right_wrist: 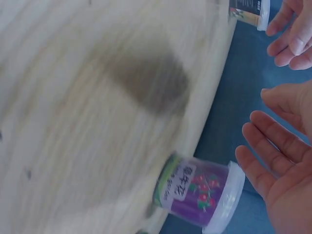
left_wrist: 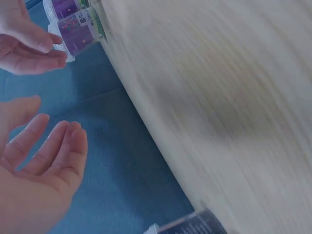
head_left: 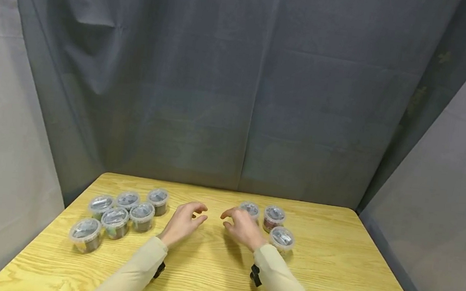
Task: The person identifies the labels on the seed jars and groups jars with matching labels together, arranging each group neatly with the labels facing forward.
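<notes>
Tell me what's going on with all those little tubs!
A person is holding their left hand and right hand over a wooden table. Both hands are empty, with their fingers loosely bent. Six lidded tubs stand on the person's left, and three more tubs are on the right. So nothing is being picked up at this moment.

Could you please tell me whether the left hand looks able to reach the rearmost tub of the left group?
Probably yes: the left hand is empty and near the rearmost tub, with nothing visible standing between them.
</notes>
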The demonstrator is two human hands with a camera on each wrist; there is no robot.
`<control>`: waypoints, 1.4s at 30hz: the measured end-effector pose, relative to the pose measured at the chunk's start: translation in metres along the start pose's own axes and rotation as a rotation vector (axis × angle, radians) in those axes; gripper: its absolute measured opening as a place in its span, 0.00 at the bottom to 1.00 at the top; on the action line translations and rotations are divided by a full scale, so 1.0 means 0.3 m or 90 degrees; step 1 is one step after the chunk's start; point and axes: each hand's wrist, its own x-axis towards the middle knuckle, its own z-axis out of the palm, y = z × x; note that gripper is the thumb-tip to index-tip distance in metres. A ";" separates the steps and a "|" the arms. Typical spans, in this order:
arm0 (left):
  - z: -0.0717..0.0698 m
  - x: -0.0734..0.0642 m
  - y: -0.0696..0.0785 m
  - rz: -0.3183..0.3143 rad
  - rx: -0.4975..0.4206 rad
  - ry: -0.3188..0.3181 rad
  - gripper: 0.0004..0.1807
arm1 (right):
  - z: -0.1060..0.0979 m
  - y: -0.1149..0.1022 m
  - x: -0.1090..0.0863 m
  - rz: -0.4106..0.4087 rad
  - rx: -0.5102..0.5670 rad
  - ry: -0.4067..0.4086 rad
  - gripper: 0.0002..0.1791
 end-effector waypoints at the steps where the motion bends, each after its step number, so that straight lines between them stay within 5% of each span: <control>1: -0.008 -0.008 -0.002 -0.005 0.006 0.001 0.10 | 0.006 -0.004 0.000 -0.005 -0.003 -0.003 0.10; 12: -0.107 -0.067 -0.030 -0.023 0.042 0.024 0.05 | 0.064 -0.085 0.016 -0.061 -0.060 -0.043 0.10; 23: -0.196 -0.120 -0.089 -0.003 0.063 -0.028 0.02 | 0.132 -0.185 0.029 -0.150 -0.126 -0.062 0.11; 42: -0.371 -0.192 -0.189 -0.016 0.231 0.013 0.10 | 0.187 -0.288 0.113 -0.148 -0.116 -0.093 0.17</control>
